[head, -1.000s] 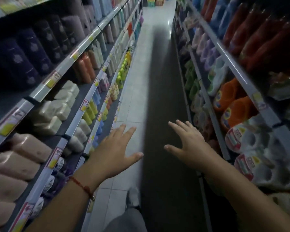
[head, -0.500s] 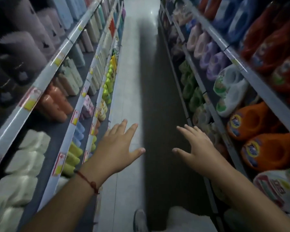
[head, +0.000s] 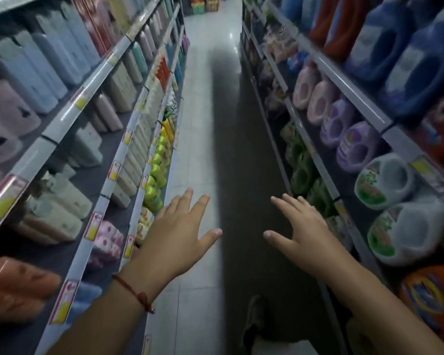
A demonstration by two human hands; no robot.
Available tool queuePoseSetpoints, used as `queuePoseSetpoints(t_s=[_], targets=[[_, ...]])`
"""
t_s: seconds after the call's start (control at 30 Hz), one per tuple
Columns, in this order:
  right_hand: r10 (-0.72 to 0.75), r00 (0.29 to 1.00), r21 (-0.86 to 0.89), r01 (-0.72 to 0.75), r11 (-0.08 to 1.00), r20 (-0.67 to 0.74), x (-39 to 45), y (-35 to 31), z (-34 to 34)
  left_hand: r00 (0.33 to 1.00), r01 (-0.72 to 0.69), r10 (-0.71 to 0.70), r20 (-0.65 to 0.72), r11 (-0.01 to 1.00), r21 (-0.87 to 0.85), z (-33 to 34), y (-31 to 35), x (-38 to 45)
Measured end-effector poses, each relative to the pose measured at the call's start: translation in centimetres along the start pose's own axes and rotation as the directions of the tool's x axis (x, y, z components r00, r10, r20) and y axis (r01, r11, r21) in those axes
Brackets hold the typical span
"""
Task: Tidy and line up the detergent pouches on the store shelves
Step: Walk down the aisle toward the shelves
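I stand in a narrow store aisle with both arms stretched out ahead. My left hand (head: 180,234) hovers over the floor with fingers spread and holds nothing; a red string bracelet circles its wrist. My right hand (head: 301,226) is held out the same way, fingers straight, empty, close to the right shelving. Detergent jugs fill the right shelves: white ones (head: 405,231), purple ones (head: 354,144), pink ones (head: 310,96), an orange one (head: 433,298) and blue ones (head: 420,62). I cannot make out any pouches; small packs (head: 277,47) farther along the right shelves are too blurred to name.
The left shelving (head: 105,180) carries rows of pale bottles (head: 62,201), yellow-green bottles (head: 157,172) and pink packs (head: 105,242). A tiled floor (head: 203,124) runs between the two racks toward coloured stacks (head: 203,5) at the far end. My shoe (head: 254,321) shows at the bottom.
The view has travelled forward along the aisle, so other products pass on both sides. Both hands stay stretched out and empty, in nearly the same pose.
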State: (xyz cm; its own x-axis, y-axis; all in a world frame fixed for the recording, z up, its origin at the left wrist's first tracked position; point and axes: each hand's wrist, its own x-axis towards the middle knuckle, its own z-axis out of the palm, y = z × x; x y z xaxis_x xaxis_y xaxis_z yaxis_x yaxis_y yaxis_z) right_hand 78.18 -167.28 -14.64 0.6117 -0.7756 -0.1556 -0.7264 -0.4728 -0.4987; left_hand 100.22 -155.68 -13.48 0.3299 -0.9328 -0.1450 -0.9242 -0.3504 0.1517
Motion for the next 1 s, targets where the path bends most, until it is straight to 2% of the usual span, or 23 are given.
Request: queuePoseSetpoints(t_s=[0.1, 0.2, 0.43, 0.53, 0.7, 0.8, 0.9, 1.0], targets=[[-0.034, 0.999, -0.032, 0.035, 0.999, 0.033, 8.0, 0.5, -2.8, 0.999, 0.042, -0.042, 0.029, 0.999, 0.027, -2.3, -0.6, 7.5], [-0.101, 0.994, -0.082, 0.104, 0.991, 0.037, 15.4, 0.1, -6.0, 0.997, 0.073, -0.072, -0.021, 0.997, 0.012, -5.0, -1.5, 14.1], [-0.211, 0.976, -0.168, 0.219, 0.961, 0.062, 28.5, -2.4, -10.9, 0.987, 0.134, -0.139, -0.080, 0.989, -0.055, -8.2, -4.0, 24.3], [-0.220, 0.974, -0.208, 0.226, 0.952, 0.049, 34.2, -3.4, -12.0, 0.987, 0.115, -0.120, -0.105, 0.992, -0.051, -9.3, -5.8, 29.5], [-0.174, 0.985, -0.258, 0.171, 0.951, 0.008, 45.1, -4.7, -14.3, 0.989, 0.054, -0.057, -0.135, 0.998, -0.025, -12.0, -9.7, 41.3], [-0.097, 0.994, -0.273, 0.081, 0.959, -0.043, 51.4, -5.9, -16.8, 0.990, -0.018, 0.015, -0.138, 1.000, -0.021, -15.2, -11.9, 49.3], [-0.010, 0.994, -0.256, -0.018, 0.967, -0.106, 57.2, -7.5, -20.6, 0.980, -0.115, 0.120, -0.161, 0.993, 0.041, -20.4, -12.9, 57.7], [0.031, 0.973, -0.254, -0.090, 0.963, -0.227, 62.2, -7.9, -25.4, 0.938, -0.223, 0.249, -0.242, 0.966, 0.131, -25.2, -11.9, 66.6]])
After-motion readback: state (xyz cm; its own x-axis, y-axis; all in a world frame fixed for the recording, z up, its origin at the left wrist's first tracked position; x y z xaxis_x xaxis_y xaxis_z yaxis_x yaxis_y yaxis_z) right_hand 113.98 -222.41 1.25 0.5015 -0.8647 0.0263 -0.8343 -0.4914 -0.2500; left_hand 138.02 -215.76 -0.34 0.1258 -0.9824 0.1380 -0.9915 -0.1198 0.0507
